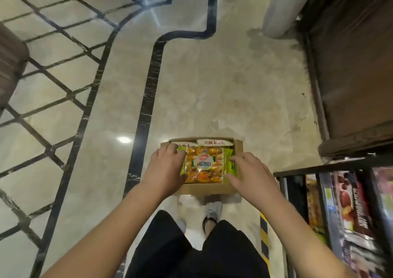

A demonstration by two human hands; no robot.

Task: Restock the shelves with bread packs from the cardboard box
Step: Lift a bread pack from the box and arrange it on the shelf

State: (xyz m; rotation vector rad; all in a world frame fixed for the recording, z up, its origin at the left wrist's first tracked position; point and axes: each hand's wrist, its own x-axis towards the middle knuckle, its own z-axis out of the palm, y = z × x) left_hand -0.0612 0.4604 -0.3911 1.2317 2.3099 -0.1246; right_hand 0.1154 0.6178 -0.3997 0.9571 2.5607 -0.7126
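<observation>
An open cardboard box (238,150) stands on the floor in front of my feet. A yellow and green bread pack (205,165) lies on top inside it, with white packs (211,142) showing behind it. My left hand (167,168) grips the pack's left edge, fingers curled over its upper corner and thumb at its lower side. My right hand (249,171) reaches in from the right with fingers spread, fingertips touching the pack's green right edge. The shelf (319,169) stands at the lower right, holding several snack packs (348,205).
Polished marble floor (212,86) with black inlay lines stretches ahead. A dark wooden cabinet (350,75) rises on the right, a white planter (278,11) beyond it. A brown seat (10,64) is at the left edge. Yellow-black hazard tape (264,235) runs by the shelf base.
</observation>
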